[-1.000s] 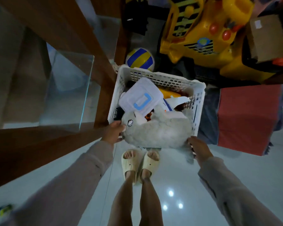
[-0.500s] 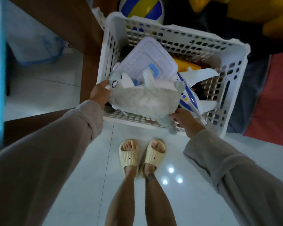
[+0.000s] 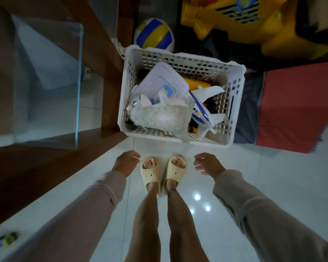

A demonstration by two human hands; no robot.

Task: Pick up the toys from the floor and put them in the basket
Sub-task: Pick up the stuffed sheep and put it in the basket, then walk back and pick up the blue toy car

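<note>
Both my left hand (image 3: 126, 163) and right hand (image 3: 208, 164) hang unclenched, each grip empty. The plush toy (image 3: 159, 115) lies in the basket (image 3: 233, 72). It looks soft and light; I judge a grip around its body easiest.

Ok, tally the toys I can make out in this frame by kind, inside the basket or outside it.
Plush toy, in the basket: 1
Toy airplane, in the basket: 1
Lidded plastic box, in the basket: 1
Ball, behind the basket: 1
Yellow ride-on vehicle: 1
Small toy car, on the floor: 1
Total: 6
Further items deeper in the basket are too hidden to count.
</note>
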